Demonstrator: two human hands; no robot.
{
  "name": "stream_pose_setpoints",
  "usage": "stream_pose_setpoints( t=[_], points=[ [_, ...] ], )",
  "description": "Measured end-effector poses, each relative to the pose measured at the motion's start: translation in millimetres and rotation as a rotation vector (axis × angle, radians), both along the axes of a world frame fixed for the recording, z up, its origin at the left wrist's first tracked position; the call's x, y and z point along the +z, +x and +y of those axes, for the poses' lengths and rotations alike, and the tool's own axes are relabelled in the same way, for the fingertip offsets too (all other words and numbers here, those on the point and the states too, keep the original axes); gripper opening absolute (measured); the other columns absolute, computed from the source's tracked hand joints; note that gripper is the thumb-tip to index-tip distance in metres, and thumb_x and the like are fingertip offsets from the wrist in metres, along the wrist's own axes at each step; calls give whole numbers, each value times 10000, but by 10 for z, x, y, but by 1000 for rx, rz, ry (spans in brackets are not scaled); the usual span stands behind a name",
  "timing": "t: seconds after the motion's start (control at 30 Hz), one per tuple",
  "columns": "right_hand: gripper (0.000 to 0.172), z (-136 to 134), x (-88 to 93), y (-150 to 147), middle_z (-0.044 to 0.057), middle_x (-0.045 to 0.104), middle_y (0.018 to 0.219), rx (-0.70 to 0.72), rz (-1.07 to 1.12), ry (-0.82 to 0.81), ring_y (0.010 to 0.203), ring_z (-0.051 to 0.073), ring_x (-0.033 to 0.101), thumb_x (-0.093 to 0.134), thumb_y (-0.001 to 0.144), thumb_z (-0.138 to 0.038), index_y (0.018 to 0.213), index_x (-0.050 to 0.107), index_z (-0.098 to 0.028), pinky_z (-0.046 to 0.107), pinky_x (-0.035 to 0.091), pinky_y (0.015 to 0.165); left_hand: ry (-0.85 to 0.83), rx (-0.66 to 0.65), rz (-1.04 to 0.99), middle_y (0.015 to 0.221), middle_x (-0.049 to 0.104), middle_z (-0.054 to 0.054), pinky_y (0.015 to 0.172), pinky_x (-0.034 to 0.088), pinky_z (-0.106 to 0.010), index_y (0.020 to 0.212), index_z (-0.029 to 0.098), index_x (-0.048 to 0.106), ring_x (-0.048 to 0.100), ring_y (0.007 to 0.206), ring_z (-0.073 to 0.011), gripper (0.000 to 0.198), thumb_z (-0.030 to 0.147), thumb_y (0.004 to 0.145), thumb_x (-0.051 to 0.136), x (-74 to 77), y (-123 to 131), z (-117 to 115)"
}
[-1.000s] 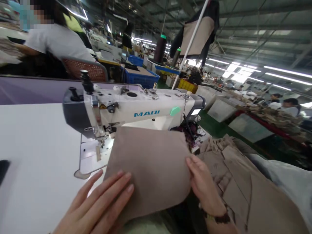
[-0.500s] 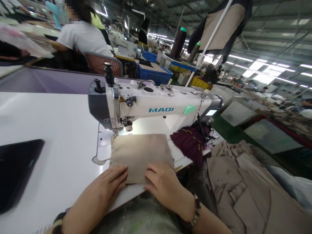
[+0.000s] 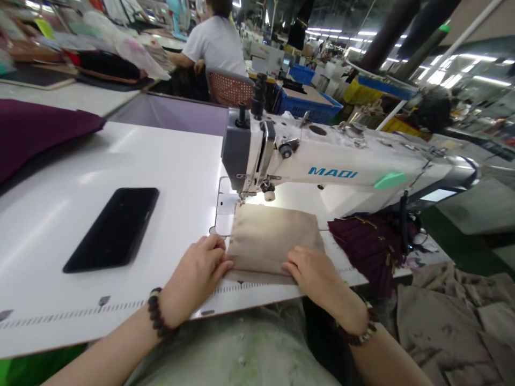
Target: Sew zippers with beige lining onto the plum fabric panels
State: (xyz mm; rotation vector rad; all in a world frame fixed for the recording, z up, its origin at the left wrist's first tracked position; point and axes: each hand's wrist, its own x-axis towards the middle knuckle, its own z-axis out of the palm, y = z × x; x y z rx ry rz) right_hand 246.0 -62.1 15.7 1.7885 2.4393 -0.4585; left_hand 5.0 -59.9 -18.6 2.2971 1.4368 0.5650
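Observation:
A beige fabric piece (image 3: 273,233) lies flat on the sewing table, its far left corner at the presser foot of the white sewing machine (image 3: 341,169). My left hand (image 3: 205,265) is closed on the near left corner of the fabric, thumb and fingertips pinching its edge. At the near right part, my right hand (image 3: 316,273) has its fingers curled together on the fabric's edge. Along this near side a narrow strip of the cloth looks folded. The fingers hide both near corners in part.
A black phone (image 3: 115,230) rests on the white tabletop (image 3: 177,161) to the left. Maroon pieces with zippers (image 3: 370,246) lie right of the fabric; beige cloth (image 3: 446,327) is heaped lower right. Maroon cloth (image 3: 40,134) sits far left. A person in white (image 3: 219,45) sits beyond.
The view has swung left, so the machine appears farther right and the whole phone shows. My left hand has gone from lying flat on the fabric to pinching its near left corner.

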Motion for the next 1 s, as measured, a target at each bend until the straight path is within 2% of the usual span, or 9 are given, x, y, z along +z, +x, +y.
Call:
stream_pose_setpoints(
  t=[0.1,0.17,0.3,0.37,0.47,0.57,0.67,0.8,1.0],
  points=[
    [113,-54,25,132,8,535,752,42,113,-39,725,129,508,525,801,-117,697,546,-156,229,357,645,3,4,3,821,528,-59,675,439,-336,605,158,548,501,722,-183,238,209,827,481,13,14,-6],
    [138,-136,7,251,22,537,808,70,175,-3,774,140,506,484,762,-35,744,549,-156,243,383,685,11,-8,-10,814,532,-57,673,434,-338,608,159,553,502,724,-185,241,210,829,474,-6,-1,-11],
    [251,-339,-176,472,79,559,926,135,224,326,887,188,510,372,778,-19,855,571,-151,371,384,837,58,-51,-72,820,540,-53,678,427,-328,671,169,588,506,757,-190,238,236,848,444,-71,-55,-19],
    [247,-400,-262,556,86,571,938,130,264,416,900,190,516,357,832,-76,888,582,-161,384,383,854,66,-64,-91,828,544,-50,675,424,-321,690,176,599,507,761,-190,238,253,851,442,-90,-73,-16],
    [208,-384,-255,602,73,575,889,9,289,305,841,173,524,390,869,-152,837,595,-168,316,413,752,53,-71,-100,832,543,-52,678,424,-323,693,175,604,510,759,-193,246,266,850,438,-81,-74,-4],
    [143,-272,-120,490,40,564,774,-55,159,187,755,170,515,500,841,-191,726,583,-166,304,376,701,19,-65,-101,818,531,-55,669,427,-319,666,171,592,505,744,-187,275,268,855,419,-51,-56,3],
    [118,-148,-16,250,28,558,743,2,59,162,751,175,513,592,795,-227,699,568,-162,293,342,696,-11,-46,-89,812,522,-54,665,428,-315,637,168,578,499,735,-179,284,246,853,412,-29,-36,-2],
    [189,0,-37,-12,28,568,731,49,-5,57,706,150,522,524,846,-238,677,561,-162,247,320,614,-16,-2,-82,823,521,-50,670,429,-316,623,166,572,494,725,-167,268,227,842,428,-21,-18,-19],
    [250,231,-60,-64,21,613,683,116,-120,-22,674,162,563,522,846,-329,656,576,-176,247,276,561,-32,45,-78,788,518,-47,627,443,-301,573,160,531,495,690,-160,237,198,800,473,4,16,-28]
  ],
)
